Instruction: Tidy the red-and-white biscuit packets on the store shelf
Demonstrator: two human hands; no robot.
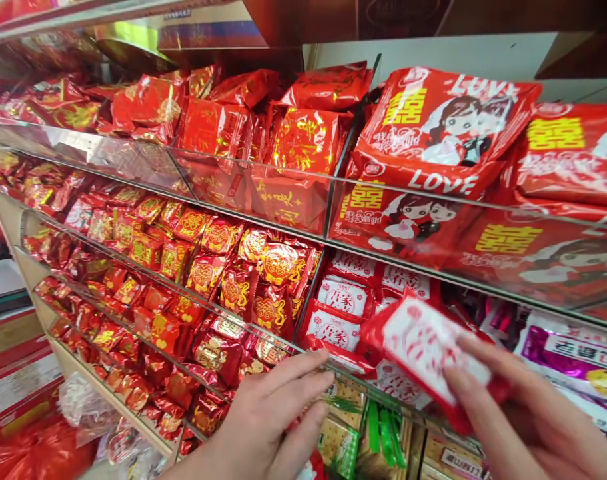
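Observation:
My right hand (523, 407) grips a red-and-white wrapped snack packet (428, 340) between thumb and fingers. The packet is tilted and slightly blurred, in front of a compartment of matching packets (336, 327). At the clear front edge of that compartment is my left hand (273, 407), its fingers stretched out to the right. Part of another red-and-white packet (310, 469) shows below the left hand at the bottom edge; whether the hand touches it is hidden.
Clear dividers (328, 207) split the tiered shelves. Large red packets (448, 123) with cartoon couples fill the upper right. Small red-and-gold wrapped sweets (206, 273) are at left, purple packets (568, 357) at right, biscuit packs (343, 420) below. A red plastic bag (43, 450) lies lower left.

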